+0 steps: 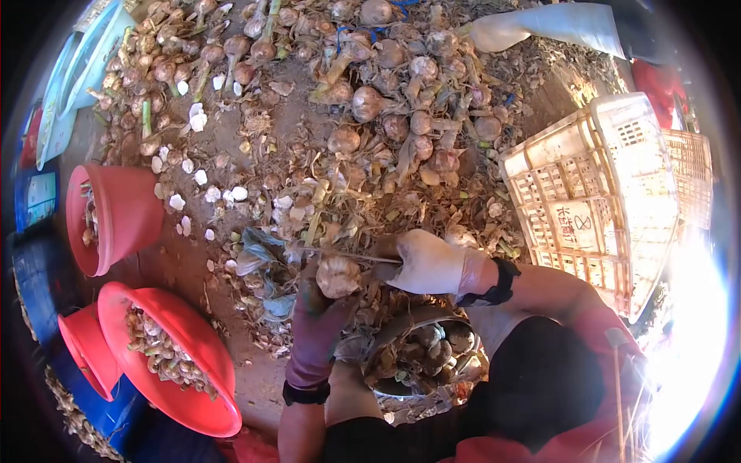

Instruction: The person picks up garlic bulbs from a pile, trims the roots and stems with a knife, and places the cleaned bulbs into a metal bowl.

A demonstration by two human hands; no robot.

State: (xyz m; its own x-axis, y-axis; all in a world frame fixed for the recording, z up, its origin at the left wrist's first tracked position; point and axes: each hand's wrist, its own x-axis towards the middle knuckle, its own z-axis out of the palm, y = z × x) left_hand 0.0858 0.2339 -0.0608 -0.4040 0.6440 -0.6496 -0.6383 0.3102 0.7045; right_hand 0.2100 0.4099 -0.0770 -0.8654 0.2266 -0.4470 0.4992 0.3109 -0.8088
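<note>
My left hand point(320, 316), in a purple and dark work glove, is closed round a garlic bulb point(338, 276). In my white-gloved right hand point(424, 262) is a knife point(355, 255), its thin blade pointing left along the top of the bulb. Right below my hands a round bucket point(378, 356) stands between my legs, with garlic bulbs point(432, 349) and dry scraps in it. Loose garlic skins and a crumpled bluish plastic piece point(258, 252) lie just left of the bulb.
Whole garlic bulbs point(369, 104) cover the ground ahead. Another person's gloved hand point(500, 32) reaches in at top right. White plastic crates point(563, 212) stand at right. To the left are a pink bucket point(133, 216) and a red basin point(202, 332) holding cut pieces.
</note>
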